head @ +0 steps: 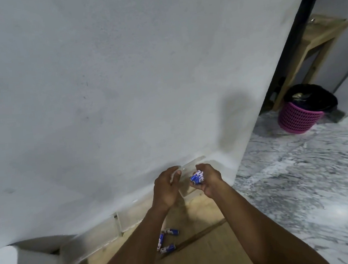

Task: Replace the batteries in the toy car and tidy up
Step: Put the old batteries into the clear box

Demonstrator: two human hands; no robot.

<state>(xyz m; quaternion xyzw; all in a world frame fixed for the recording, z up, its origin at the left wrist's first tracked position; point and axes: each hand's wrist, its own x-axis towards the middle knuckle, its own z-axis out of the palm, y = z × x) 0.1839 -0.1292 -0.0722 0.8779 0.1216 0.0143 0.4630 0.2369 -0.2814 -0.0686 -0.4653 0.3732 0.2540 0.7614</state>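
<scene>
Over the far edge of the wooden table (209, 254), close to the grey wall (102, 75), your right hand (211, 180) was curled round a bundle of blue-and-white batteries (197, 177). Your left hand (165, 187) pinched the rim of what looked like a clear plastic container (184, 185), thumb on top. Three loose batteries (167, 241) lay on the table beside your left forearm; the toy car was out of view. You seemed to be at the tidying stage, stowing batteries in the container. The next move called for tipping the bundle in without spilling, then gathering the three lying on the table.
</scene>
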